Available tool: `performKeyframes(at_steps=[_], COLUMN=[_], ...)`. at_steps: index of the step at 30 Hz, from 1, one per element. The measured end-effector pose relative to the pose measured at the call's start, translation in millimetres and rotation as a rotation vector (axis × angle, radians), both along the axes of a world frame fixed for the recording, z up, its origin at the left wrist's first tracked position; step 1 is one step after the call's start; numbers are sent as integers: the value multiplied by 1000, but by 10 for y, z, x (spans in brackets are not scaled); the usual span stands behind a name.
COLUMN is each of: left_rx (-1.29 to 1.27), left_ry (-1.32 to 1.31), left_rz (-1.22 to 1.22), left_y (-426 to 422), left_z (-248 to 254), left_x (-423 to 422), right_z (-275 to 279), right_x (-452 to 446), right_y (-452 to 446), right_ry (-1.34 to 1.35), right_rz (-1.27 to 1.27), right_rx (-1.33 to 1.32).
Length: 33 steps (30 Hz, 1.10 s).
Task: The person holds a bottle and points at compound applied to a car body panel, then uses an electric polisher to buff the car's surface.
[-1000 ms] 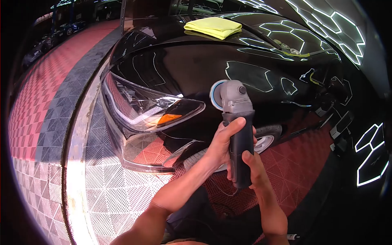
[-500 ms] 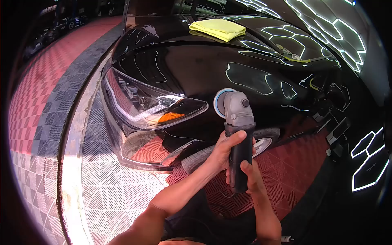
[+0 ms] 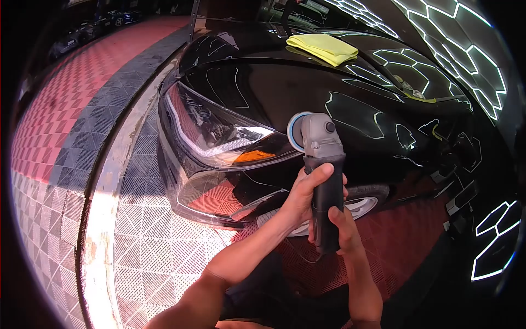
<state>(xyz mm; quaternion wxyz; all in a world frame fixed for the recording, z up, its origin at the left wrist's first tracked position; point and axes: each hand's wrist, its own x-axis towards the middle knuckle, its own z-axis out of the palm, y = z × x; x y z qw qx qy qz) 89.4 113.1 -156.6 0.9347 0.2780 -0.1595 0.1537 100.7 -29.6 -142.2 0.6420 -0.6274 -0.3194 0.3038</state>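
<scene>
Toward the headlight [image 3: 216, 131], the angle polisher [image 3: 332, 189] has been shifted along the front fender [image 3: 367, 153], so that the headlight's rear tip is now overlapped by its pad [image 3: 295, 131] in view. Its body is gripped by the left hand [image 3: 302, 198] near the head and by the right hand [image 3: 347, 233] lower down. Fender polishing appears to be in hand, though contact cannot be confirmed. Next, the pad should be kept flat and clear of the headlight's edge.
</scene>
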Motion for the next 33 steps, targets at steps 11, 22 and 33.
performKeyframes(at_steps=[11, 22, 33], left_rx=[3, -91, 25], left_ry=[61, 120, 102], left_rz=[-226, -44, -316], left_y=[-434, -318, -1098], left_z=[473, 514, 798], left_x=[364, 275, 939], right_z=[212, 575, 676], right_x=[99, 158, 422], right_y=[-435, -314, -998], right_ry=[84, 99, 269], right_rz=[-240, -79, -365], right_rx=[97, -75, 133])
